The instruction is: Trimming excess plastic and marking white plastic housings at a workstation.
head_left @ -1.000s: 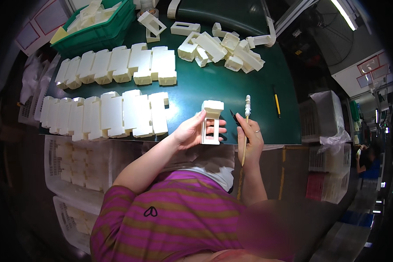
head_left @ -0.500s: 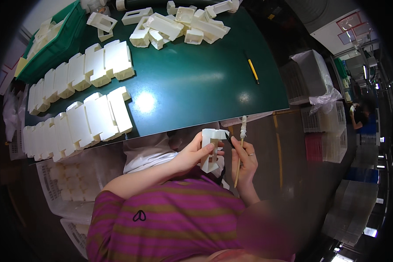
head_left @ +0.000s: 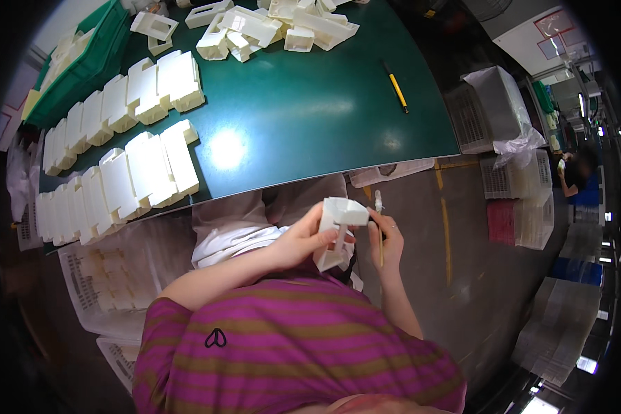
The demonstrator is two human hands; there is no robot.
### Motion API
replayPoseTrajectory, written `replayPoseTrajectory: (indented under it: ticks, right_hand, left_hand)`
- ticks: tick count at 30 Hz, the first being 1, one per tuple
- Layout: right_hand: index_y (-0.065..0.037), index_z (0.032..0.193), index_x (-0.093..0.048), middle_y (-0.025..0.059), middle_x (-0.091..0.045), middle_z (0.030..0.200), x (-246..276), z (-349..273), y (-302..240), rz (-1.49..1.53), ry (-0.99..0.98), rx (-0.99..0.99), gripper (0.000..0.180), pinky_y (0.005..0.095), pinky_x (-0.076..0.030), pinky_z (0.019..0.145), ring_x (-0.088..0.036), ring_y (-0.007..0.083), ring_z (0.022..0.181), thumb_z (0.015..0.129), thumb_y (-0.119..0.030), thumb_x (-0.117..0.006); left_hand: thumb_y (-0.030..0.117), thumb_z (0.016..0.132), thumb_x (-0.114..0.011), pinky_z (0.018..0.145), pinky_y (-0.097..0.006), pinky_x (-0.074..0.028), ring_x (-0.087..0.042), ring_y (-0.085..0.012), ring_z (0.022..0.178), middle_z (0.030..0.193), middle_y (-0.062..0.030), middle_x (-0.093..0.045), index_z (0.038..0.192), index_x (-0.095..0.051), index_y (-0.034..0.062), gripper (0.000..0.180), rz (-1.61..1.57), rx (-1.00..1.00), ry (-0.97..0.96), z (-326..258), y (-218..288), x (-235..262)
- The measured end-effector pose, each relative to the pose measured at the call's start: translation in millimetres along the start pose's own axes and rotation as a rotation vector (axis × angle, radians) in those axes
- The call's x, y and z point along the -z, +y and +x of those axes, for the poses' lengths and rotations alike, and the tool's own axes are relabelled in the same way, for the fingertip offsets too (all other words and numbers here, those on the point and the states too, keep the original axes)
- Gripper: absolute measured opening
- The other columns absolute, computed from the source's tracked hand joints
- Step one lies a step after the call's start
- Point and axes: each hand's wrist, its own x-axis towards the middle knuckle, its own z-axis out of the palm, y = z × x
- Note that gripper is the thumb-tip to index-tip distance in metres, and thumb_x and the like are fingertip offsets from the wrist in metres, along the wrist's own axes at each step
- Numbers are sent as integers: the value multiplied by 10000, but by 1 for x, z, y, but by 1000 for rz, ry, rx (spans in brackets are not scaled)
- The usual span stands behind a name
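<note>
Over my lap, just off the table's near edge, my left hand (head_left: 303, 241) grips a hollow white plastic part (head_left: 332, 231). My fingers wrap its left side. The part is tilted, with its blocky end up and toward the right. My right hand (head_left: 389, 240) is closed around a thin pale stick with a white-wrapped end (head_left: 378, 200), which points up past my fingers. The right fingertips are close beside the part's upper right corner; whether they touch it cannot be made out. A small dark tip at those fingertips is mostly hidden.
On the green table (head_left: 290, 131) stand two rows of white parts (head_left: 131, 93) at the left. A loose pile of similar parts (head_left: 255, 27) lies at the back. A yellow-and-black pen-like tool (head_left: 397, 91) lies right. A green crate (head_left: 83, 76) is far left; plastic crates (head_left: 517, 200) stand right.
The white part has turned, so its blocky end now faces more toward me. My right hand has rotated, bringing the stick more upright. The table sits slightly higher in view.
</note>
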Motion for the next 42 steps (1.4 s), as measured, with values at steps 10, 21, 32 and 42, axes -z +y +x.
replayPoseTrajectory:
  ticks: [10,21,32,42]
  right_hand:
    - [-32,601,-392,86,-389,523,-4,-7,-44,1108,60,-113,470,254,-274,435,-356,132,467,967,-312,-303]
    - [-80,561,-347,32,-331,513,-8,5,-57,1047,97,3,468,241,-236,412,-299,101,449,974,-292,-284]
    - [-43,576,-380,37,-380,540,-25,24,-33,1056,26,-438,463,215,-229,406,-335,95,458,975,-261,-294]
    - [-20,581,-437,55,-416,547,-34,19,-36,880,-168,-297,474,214,-263,414,-379,98,453,961,-285,-340]
  left_hand:
    - [127,843,-579,946,-311,-347,-432,-200,1151,1237,-108,-427,1321,-275,22,576,460,-269,348,-5,-27,18]
    - [76,772,-625,982,-314,-317,-372,-206,1213,1313,-123,-384,1346,-274,31,674,438,-364,308,-23,-6,18]
    - [216,794,-639,880,-330,-405,-502,-206,1031,1204,-137,-456,1374,-216,142,722,1139,-332,354,-18,165,28]
    - [501,809,-541,756,-436,-443,-574,-324,889,1014,-207,-571,1128,-487,64,543,1836,106,899,25,217,94]
